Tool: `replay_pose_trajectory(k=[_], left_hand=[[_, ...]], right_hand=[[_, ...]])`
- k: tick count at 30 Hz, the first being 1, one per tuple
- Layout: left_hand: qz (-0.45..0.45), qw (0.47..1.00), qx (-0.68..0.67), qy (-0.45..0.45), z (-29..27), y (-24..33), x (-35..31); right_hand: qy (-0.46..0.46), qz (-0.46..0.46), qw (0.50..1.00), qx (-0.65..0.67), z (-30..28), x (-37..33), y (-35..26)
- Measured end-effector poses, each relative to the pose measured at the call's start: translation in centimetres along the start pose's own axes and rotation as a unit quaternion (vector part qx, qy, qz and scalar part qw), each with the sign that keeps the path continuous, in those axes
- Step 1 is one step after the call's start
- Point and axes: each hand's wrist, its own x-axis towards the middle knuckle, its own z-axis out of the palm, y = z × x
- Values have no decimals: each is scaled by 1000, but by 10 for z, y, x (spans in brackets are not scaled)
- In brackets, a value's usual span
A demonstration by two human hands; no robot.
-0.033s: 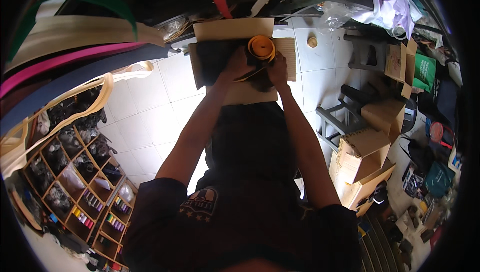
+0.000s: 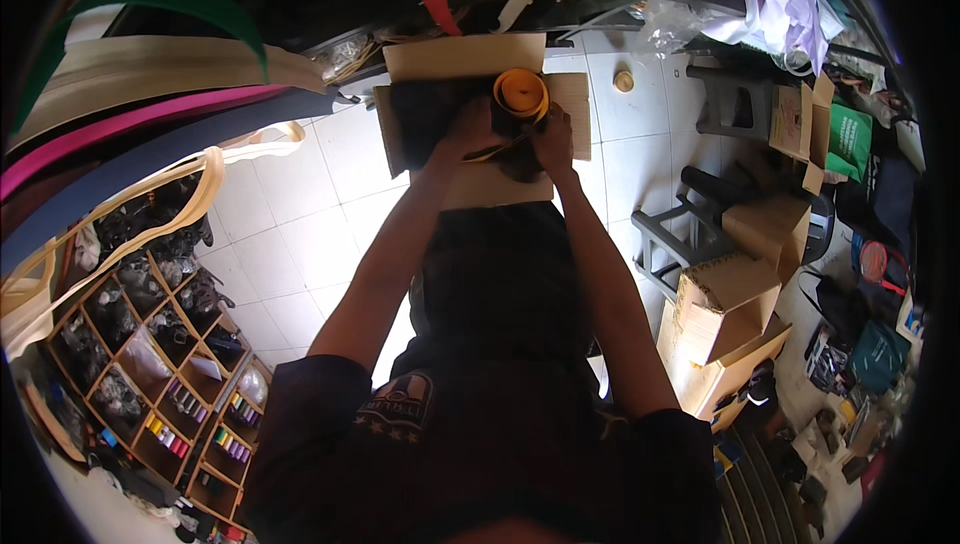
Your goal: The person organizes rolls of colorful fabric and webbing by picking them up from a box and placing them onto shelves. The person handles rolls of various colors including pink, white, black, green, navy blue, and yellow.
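Before me is an open cardboard box [image 2: 466, 47] with its flaps spread and a dark interior. A coiled orange strap roll [image 2: 522, 94] stands upright at its right side, and its loose tail slants down to the left between my hands. My left hand [image 2: 470, 131] is closed at the roll's lower left, by the tail, with its fingers partly lost in shadow. My right hand [image 2: 553, 140] has its fingers curled around the strap at the roll's lower right.
Wooden pigeonholes [image 2: 150, 384] with thread spools and bagged items stand at left, below hanging coloured straps [image 2: 150, 129]. Grey stools [image 2: 680, 239] and cardboard boxes [image 2: 728, 304] are at right. A small tan roll [image 2: 624, 82] lies on the white tiled floor [image 2: 640, 169].
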Motion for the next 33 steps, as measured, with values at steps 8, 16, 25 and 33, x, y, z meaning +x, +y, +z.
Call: replay_pose_trajectory(k=[8,16,25,33], left_hand=[[-60,996,-50,35,-43,15,-40],[-16,975,-153,161,-112,90,-75],[-8,958,-242,154,-134,121,-86],[-172,872,-457,27,-148,120,-83]], right_hand=[[-17,-63,996,57,4,-25,28],[15,-208,952,226,-64,-46,-85],[-169,-160,919,318,-95,-44,-114],[-152,-109,888,420,-98,-39,-109]])
